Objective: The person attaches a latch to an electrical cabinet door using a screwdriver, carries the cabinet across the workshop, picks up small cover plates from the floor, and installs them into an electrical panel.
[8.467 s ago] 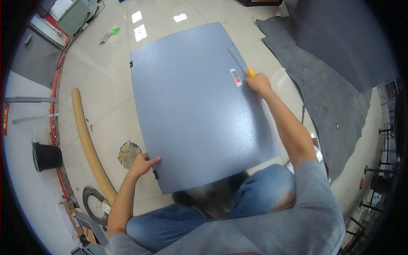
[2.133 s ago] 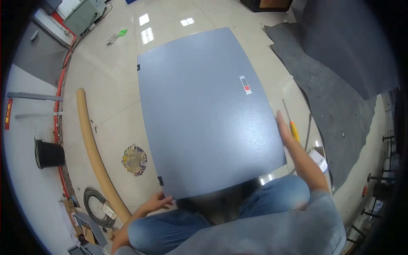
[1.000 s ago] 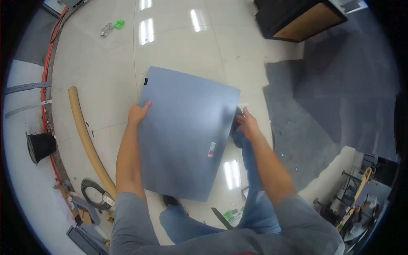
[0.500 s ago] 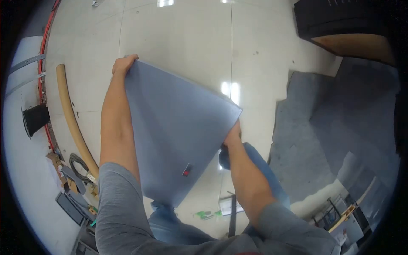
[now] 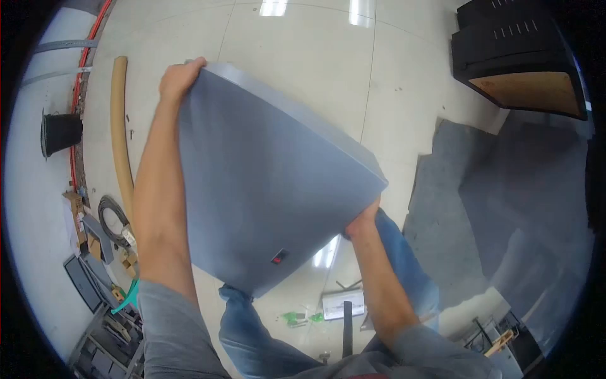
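A large grey box-shaped panel (image 5: 265, 177) hangs tilted above the floor in front of me, gripped by its edges. Near its lower edge sits a small red switch (image 5: 278, 257) in a dark frame. My left hand (image 5: 180, 81) is closed around the far left corner, fingertips over the top edge. Lower on the right, my right hand (image 5: 364, 220) holds the right-hand side close to the corner; its fingers are partly hidden by the panel. The panel's underside is out of sight.
A long tan tube (image 5: 118, 120), a coiled cable (image 5: 112, 218) and a black bucket (image 5: 62, 134) are on the left. To the right are grey sheeting (image 5: 442, 208) and a black cabinet (image 5: 517, 57). A white box (image 5: 343, 304) lies on the floor near my legs.
The panel has tipped, and more of its far side face shows. Its right corner and my right hand sit farther right and lower in view. The camera view has shifted too.
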The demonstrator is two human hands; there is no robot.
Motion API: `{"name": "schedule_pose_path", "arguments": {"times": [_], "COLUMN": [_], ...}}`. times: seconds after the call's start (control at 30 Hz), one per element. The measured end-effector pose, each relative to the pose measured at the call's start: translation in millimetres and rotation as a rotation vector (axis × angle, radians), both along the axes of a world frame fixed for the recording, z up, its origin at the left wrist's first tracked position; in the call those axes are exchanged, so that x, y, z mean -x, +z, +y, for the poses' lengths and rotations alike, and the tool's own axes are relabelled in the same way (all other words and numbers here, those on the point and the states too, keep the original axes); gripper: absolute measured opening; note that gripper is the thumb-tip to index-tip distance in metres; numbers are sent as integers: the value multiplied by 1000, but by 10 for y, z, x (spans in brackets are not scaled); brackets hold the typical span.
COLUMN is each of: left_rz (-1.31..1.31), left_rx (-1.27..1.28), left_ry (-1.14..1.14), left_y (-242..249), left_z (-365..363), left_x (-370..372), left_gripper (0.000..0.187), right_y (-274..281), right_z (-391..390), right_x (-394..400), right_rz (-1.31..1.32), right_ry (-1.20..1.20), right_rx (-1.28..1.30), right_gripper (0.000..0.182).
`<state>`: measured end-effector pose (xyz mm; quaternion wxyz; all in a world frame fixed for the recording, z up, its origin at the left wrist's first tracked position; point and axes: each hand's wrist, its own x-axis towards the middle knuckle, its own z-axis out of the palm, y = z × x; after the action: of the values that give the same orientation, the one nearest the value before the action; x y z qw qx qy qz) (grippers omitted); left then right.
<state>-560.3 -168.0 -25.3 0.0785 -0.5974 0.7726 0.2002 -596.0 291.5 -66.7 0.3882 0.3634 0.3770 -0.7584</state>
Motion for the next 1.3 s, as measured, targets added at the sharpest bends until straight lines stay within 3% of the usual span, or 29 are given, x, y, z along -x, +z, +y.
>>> {"name": "schedule_pose_path", "arguments": {"times": [0.07,0.13,0.2,0.23,0.27,0.37,0.6,0.67,0.73,0.8,0.93,1.07,1.17,1.2,1.3], "left_rz": [111,424,722,606,760,883,1110,1159,1185,1169,1318,1246,662,486,-165], "left_rx": [79,-23,-137,-135,-69,-145,-271,-277,-254,-247,-300,-228,-121,-61,-81], "left_ry": [-84,26,74,122,128,114,72,85,202,224,368,511,197,-6,-152], "left_y": [111,753,981,1291,1422,1943,2632,2794,2729,2775,2833,2904,3312,3462,4000], "left_z": [-223,173,203,342,454,693,786,849,834,850,1089,1151,1021,973,948], "left_x": [-527,-851,-1334,-1489,-1724,-2314,-3849,-4169,-4630,-4978,-5395,-5686,-5758,-5717,-5125], "left_gripper": [66,54,47,44,37,26,25,24,22,28,43,49,49,58,70], "right_y": [361,939,857,1486,1423,1565,1934,1898,1987,2082,2326,2461,2563,2583,2573], "right_z": [148,152,633,497,754,1160,1453,1477,1609,1606,1502,1383,1264,1230,1277], "right_x": [-308,-597,-1193,-1218,-1554,-2483,-4105,-4403,-4852,-5114,-5251,-5087,-4912,-4861,-4830], "right_rz": [18,-72,-142,-313,-313,-240,347,614,878,763,334,241,266,281,278], "right_ry": [-4,-91,-179,-115,-84,-88,50,235,663,606,177,-64,-159,-179,-172], "right_rx": [70,-224,-27,-245,-152,-138,-184,-243,-324,-256,-101,-46,-21,-18,1], "right_gripper": [54,55,47,42,39,38,41,42,48,50,54,59,63,64,69]}}
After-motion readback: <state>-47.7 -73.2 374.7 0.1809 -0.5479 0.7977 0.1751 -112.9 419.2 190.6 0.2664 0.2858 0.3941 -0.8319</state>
